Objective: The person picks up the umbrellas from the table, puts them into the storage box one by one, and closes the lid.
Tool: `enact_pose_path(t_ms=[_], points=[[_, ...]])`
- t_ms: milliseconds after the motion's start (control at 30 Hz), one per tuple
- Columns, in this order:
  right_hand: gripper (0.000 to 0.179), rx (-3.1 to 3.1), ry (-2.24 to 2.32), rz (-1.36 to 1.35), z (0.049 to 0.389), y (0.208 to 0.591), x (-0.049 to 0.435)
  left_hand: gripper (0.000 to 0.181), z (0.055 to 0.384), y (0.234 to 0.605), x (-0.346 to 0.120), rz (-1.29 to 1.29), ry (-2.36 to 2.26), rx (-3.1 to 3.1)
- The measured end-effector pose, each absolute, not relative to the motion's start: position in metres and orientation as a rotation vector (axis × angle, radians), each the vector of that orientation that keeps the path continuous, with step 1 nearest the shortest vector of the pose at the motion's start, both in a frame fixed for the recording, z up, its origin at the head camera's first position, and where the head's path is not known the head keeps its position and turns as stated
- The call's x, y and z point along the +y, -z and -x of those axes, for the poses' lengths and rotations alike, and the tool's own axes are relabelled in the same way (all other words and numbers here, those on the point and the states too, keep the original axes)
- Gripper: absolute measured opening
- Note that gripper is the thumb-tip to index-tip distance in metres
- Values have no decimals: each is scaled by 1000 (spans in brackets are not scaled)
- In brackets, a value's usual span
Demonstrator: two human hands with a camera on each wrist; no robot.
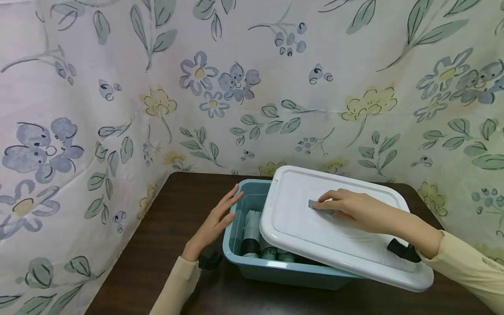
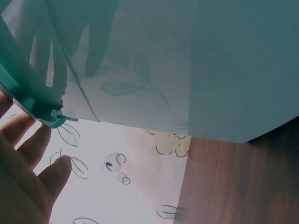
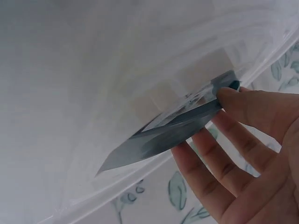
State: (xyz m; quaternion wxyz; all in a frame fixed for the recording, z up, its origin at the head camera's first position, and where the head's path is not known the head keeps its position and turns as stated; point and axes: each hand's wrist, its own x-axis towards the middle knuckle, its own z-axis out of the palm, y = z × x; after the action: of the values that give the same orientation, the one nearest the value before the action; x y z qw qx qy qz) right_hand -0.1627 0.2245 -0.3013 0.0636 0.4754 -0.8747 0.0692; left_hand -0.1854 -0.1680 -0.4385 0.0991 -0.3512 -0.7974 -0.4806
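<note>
A white lid (image 1: 299, 232) lies askew over a teal plastic bin (image 1: 291, 276), its right end jutting past the bin. My right hand (image 1: 352, 210) pinches a grey tape-like strip (image 3: 173, 135) fixed to the lid's top, with thumb and fingers on either side of it in the right wrist view. At the bin's left rim is my left hand (image 1: 210, 227), fingers extended and fingertips right at the edge. Through the uncovered left part of the bin show several grey-green rolled or cylindrical things (image 1: 252, 232), one with a black band. The lid hides the rest of the contents.
The bin stands on a dark brown wooden table (image 1: 157, 245). A floral cloth (image 1: 252, 87) hangs behind the table and along its left side, close to the table's edges. Each wrist wears a black strap.
</note>
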Motion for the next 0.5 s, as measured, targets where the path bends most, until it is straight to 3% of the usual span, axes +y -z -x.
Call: enact_pose_path(t_ms=[167,500], points=[[48,-2690,-152,-1457,162,302,212,48,182,434,-168,1011,1420,-2333],[46,-2711,-148,-1510,162,303,188,43,156,392,-158,922,1456,-2322]])
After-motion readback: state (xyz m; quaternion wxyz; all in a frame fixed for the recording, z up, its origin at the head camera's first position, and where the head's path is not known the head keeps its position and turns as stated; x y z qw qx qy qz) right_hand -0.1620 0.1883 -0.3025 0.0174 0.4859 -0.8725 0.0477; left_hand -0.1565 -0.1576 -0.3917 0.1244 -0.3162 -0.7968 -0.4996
